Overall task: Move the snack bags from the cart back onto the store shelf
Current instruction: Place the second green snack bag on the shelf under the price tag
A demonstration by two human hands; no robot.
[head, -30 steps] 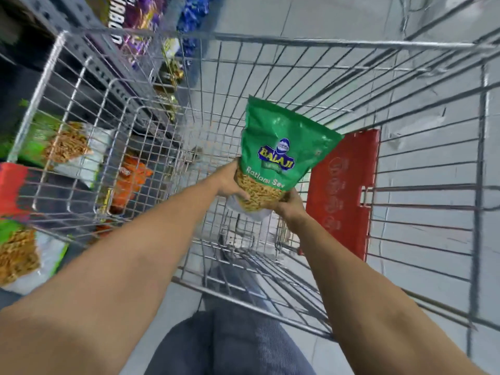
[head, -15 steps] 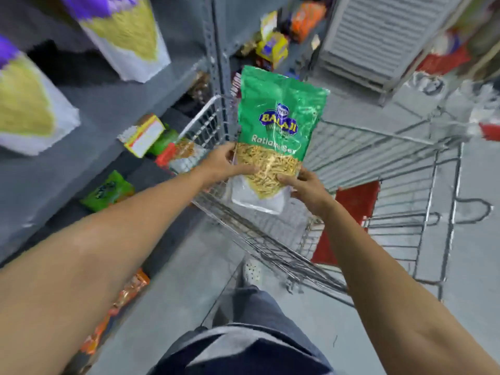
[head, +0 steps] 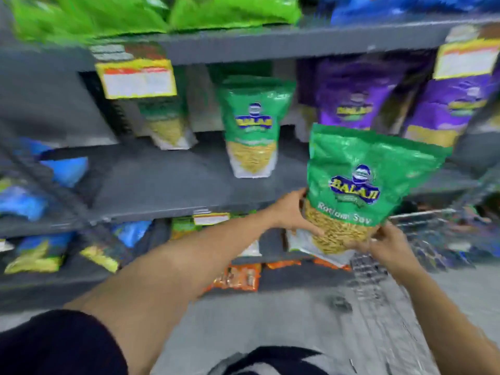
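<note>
Up at shelf height now, the green snack bag (head: 362, 185) is out of the cart (head: 422, 220) it sat in a second ago and faces the middle shelf (head: 167, 182). Left hand (head: 293, 215) and right hand (head: 387, 243) both clamp its lower corners, fingers pressed into the film. A matching bag (head: 253, 131) stands just beyond; placement looks imminent.

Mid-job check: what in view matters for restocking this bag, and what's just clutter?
Job:
held green bag
left hand
right hand
matching green bag
grey shelf
cart

Ignore:
purple bags
blue bags
orange packets
</note>
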